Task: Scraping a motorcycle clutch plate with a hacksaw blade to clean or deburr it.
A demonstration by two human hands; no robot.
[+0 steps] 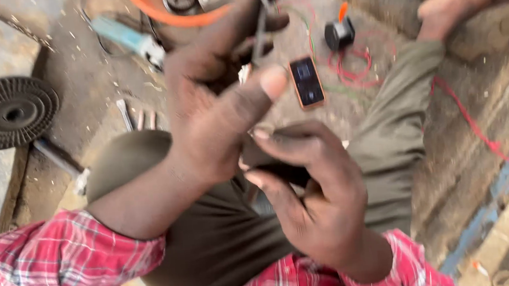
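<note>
— What do you have in the left hand (216, 104)?

— I see its grip wrapped around a thin dark metal tool (260, 32), possibly pliers; blur keeps me from telling which. The tool sticks up past the fingers, and the thumb points out toward the right hand (312, 198).

— And the right grip?

— It is closed on a small dark part (279, 159), pinched between thumb and fingers just below the left thumb. The two hands touch or nearly touch there, above my lap.

— What lies around them?

— Beyond the left grip, on the floor (465, 164), I see a phone with an orange rim (307, 82), and past it a small black round part (339, 34) with red wire (354, 70) coiled beside it. Left of the left grip lie an angle grinder (131, 41) and a dark ribbed disc (8, 111). An orange tub (155, 9) sits at the far edge.
</note>
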